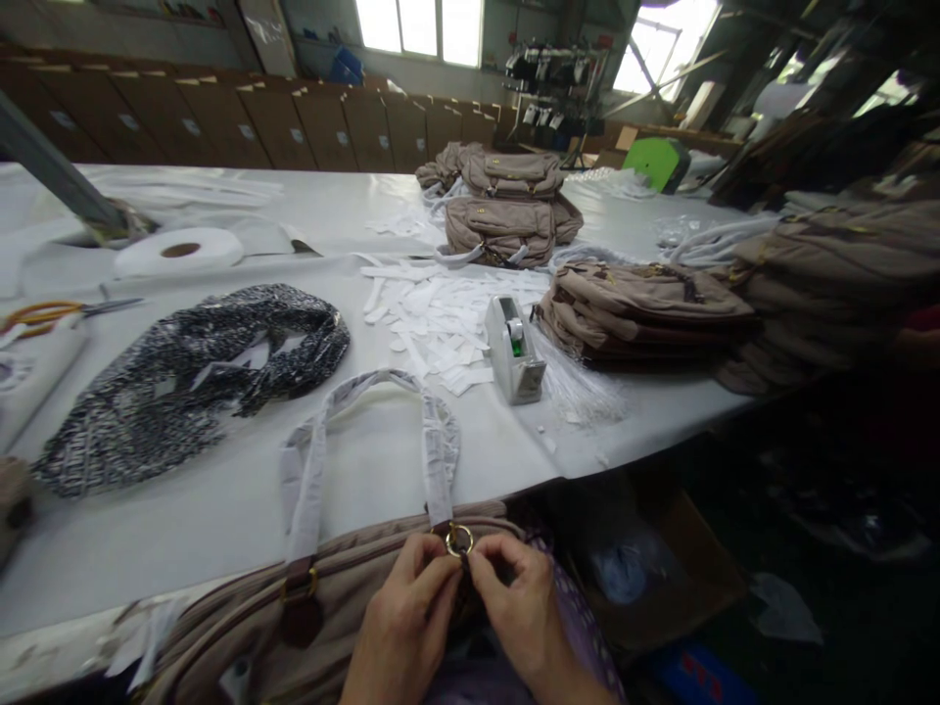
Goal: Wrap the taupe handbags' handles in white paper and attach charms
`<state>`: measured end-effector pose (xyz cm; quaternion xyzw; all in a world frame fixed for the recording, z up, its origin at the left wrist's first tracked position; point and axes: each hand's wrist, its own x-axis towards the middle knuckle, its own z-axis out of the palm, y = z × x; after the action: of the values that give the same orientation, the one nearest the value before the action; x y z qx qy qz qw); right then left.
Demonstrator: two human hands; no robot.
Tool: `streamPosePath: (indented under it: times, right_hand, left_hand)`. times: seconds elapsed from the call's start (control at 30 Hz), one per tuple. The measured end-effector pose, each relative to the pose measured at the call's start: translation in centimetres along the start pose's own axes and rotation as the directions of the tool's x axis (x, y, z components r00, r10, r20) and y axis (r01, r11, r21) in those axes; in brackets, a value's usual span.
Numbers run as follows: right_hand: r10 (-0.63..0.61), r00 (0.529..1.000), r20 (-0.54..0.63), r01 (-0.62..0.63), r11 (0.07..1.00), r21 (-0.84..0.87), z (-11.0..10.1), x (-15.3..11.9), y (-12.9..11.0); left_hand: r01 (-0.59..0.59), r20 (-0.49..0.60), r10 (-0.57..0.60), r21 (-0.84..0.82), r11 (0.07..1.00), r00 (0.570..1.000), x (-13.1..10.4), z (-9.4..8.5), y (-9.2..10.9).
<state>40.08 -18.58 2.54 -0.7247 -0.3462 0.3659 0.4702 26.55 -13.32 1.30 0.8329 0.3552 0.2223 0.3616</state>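
A brown fabric bag (352, 597) lies at the table's front edge, close to my body. Its handle (433, 441) stands up, wrapped in white paper-like material, and ends at a gold ring (459, 540). My left hand (407, 617) is closed in a pinch just left of and below the ring. From the other side, my right hand (525, 607) pinches close to the ring's lower right. Between the fingertips shows a thin dark strap (464, 565) under the ring; its lower part is hidden. A brown leather tab (301, 619) hangs at the handle's other end.
A tape dispenser (514, 352) stands beside scattered white strips (441, 323). Stacked brown bags (646, 304) lie right and farther back (503, 220). To the left are a black-and-white patterned plastic bundle (183, 382), a white roll (180, 252) and orange-handled scissors (51, 313). Cartons (294, 127) line the back.
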Motion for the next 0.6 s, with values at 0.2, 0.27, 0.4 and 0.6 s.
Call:
streamPosePath:
  times: [0.2,0.27,0.4,0.6]
  right_hand:
    - [0.123,0.985,0.121,-0.147,0.965,0.217,-0.6,0.3,1.0]
    - [0.146,0.978,0.151,-0.181,0.949,0.256,-0.7,0.5,1.2]
    - [0.161,0.980,0.116,-0.185,0.951,0.248,-0.4,0.7,1.0]
    - [0.252,0.957,0.142,-0.288,0.880,0.378,0.0,1.0,1.1]
  left_hand:
    - [-0.005,-0.088,0.005,-0.001,1.000,0.996,-0.3,0.7,0.0]
    - [-0.016,-0.116,0.020,0.035,0.999,0.993,-0.5,1.0,-0.1]
    - [-0.048,-0.126,0.068,0.155,0.987,0.990,-0.7,1.3,-0.5]
    - [-0.090,-0.132,0.122,0.230,0.969,0.984,-0.4,1.4,-0.5]
